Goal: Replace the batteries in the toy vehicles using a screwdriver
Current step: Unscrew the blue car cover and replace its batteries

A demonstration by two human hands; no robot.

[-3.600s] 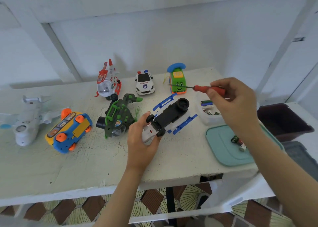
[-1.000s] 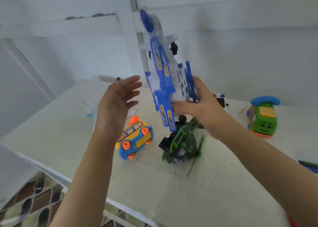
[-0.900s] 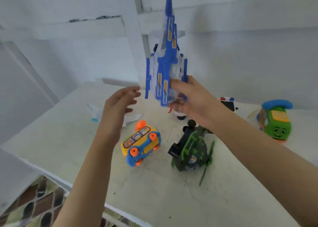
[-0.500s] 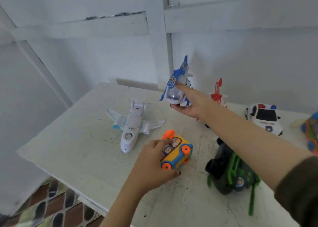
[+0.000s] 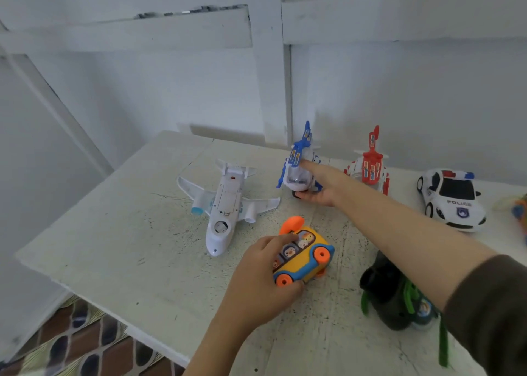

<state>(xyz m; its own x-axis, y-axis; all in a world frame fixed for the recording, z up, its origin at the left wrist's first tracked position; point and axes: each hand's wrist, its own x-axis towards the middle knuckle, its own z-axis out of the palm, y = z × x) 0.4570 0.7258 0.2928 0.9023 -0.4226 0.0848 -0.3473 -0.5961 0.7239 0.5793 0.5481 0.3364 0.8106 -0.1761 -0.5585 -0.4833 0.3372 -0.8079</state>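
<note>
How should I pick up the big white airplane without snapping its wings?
Probably best to grip the white airplane across its body, just ahead of the wings, coming straight down from above. It lies belly-up on the table with nothing on top of it, and the body looks thick there, while the wings look thin and stick out sideways.

The white car has the word "POLICE" on its front, with a small blue badge under it. No other words can be read.
</note>
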